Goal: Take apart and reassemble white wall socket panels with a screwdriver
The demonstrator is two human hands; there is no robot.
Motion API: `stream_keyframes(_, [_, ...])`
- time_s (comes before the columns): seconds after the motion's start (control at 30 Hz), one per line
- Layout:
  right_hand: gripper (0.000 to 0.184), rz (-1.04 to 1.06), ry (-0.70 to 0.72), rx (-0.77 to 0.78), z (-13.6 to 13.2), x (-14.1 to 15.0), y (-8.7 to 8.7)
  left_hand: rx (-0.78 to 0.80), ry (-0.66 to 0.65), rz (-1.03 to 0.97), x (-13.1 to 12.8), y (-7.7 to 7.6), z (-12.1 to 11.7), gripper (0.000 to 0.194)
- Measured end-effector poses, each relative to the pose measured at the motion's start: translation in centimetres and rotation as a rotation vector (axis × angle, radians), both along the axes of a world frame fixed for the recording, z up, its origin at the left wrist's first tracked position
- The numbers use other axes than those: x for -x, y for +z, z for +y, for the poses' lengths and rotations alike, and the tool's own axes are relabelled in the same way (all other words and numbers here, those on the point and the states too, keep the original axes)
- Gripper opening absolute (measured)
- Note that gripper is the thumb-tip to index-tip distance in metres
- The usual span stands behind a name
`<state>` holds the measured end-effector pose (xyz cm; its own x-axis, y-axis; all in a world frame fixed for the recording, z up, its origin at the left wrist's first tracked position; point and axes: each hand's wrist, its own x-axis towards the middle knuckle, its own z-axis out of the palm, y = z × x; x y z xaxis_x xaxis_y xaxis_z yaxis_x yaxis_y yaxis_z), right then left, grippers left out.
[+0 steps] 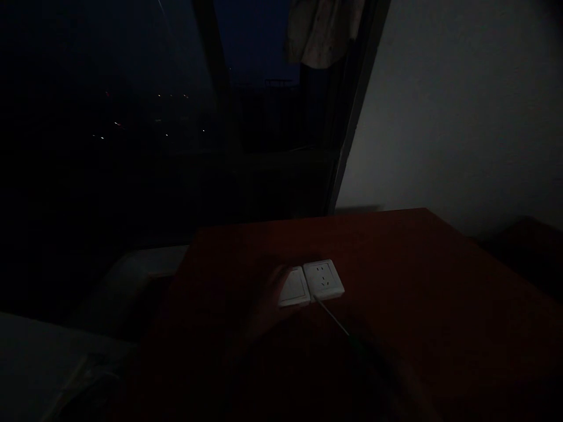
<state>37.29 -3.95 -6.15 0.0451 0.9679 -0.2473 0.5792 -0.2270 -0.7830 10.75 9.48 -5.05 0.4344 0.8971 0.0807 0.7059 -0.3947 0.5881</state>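
Head camera view: a person's left hand (266, 305), fingers partly curled, steadies a white square plastic plate with a plain framed face (295, 288) by its left side on a reddish-brown tabletop (440, 281). Just beside it to the right sits a white square plastic socket plate with five dark slots (324, 278). A slim metal rod with a dark green handle (333, 317) slants from the near right, its tip at the near end of the seam between the plates. The right hand (398, 372), near the handle, is almost lost in shadow; its grip cannot be told. Beyond the table, small lights dot a dark glass window (132, 70), left of a pale grey wall (461, 105).
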Motion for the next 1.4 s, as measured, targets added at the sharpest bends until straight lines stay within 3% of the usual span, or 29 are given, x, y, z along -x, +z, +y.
stream_keyframes(0.23, [0.049,-0.061,0.048,-0.042,-1.0,1.4,-1.4,-0.078,0.051,0.081,0.3,0.0,-0.3,0.083])
stream_keyframes(0.57, [0.046,-0.196,0.089,-0.028,-0.9,2.9,-0.9,-0.038,0.082,0.125,0.5,0.3,-0.8,0.087])
stream_keyframes(0.73, [0.045,-0.257,0.092,-0.157,-1.2,2.8,-1.5,-0.018,0.071,0.127,0.5,0.5,-1.0,0.087])
stream_keyframes(0.9, [0.044,-0.301,0.114,-0.180,-1.2,2.7,-2.1,-0.037,0.041,0.115,0.8,0.3,-0.9,0.085])
stream_keyframes(1.17, [0.043,-0.364,0.170,-0.334,-1.9,2.4,-3.3,-0.020,0.098,0.101,0.1,1.0,-1.1,0.077])
stream_keyframes(1.4, [0.043,-0.258,0.008,-0.209,-2.4,4.2,-3.4,0.009,0.126,0.023,-0.3,1.5,-1.3,0.074])
